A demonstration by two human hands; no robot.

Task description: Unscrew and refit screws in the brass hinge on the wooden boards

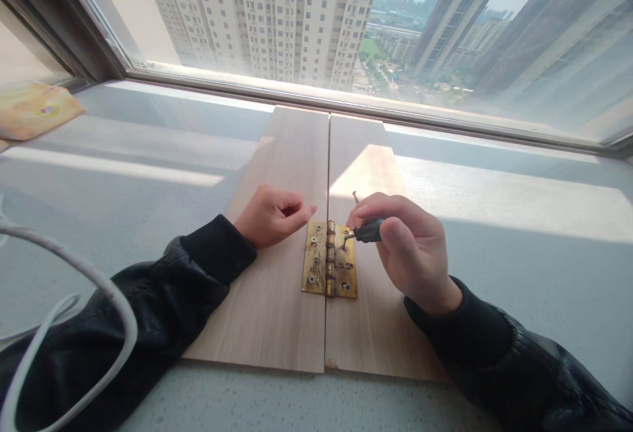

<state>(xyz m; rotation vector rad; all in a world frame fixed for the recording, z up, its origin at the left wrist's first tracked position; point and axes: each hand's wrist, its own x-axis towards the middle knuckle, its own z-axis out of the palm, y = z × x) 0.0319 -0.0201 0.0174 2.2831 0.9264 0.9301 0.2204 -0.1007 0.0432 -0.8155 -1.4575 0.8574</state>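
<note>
A worn brass hinge [316,267] lies flat across the seam between a left wooden board [277,320] and a right wooden board [368,333]. Screw heads show in its left leaf and in parts of the right leaf. My right hand [410,247] grips a small screwdriver [370,231] with a dark handle. Its short shaft points left, at a screw standing up in the right leaf. Just beyond those fingers, a loose screw [355,196] shows over the right board. My left hand [274,216] rests on the left board, loosely fisted, its thumb close to the hinge's upper left corner.
Both boards lie on a pale speckled sill [163,122] below a large window [277,23]. A white cable [116,300] loops in front of my left sleeve. An orange-yellow packet [39,110] sits at the far left. The dark window frame [346,99] runs behind the boards.
</note>
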